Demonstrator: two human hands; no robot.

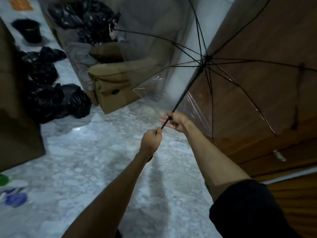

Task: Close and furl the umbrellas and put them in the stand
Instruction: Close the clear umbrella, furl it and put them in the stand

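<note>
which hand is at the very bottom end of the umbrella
The left hand: it grips the lowest end of the umbrella shaft. The right hand holds the shaft higher up, nearer the open canopy.

No legible txt, labels, brands or nos. anywhere in view.

Checked surfaces:
- umbrella [188, 88]: canopy is clear film, no print seen.
- cardboard box [118, 98]: plain brown faces, only a dark oval mark on the front, too soft to tell whether it's a hole or a stamp.
- big brown box [17, 134] at left: plain side, nothing printed.
- orange sheet [20, 4] at top left: blurred, can't read anything.
- blue items [16, 199] on the floor at lower left: blurred, no readable markings.
</note>
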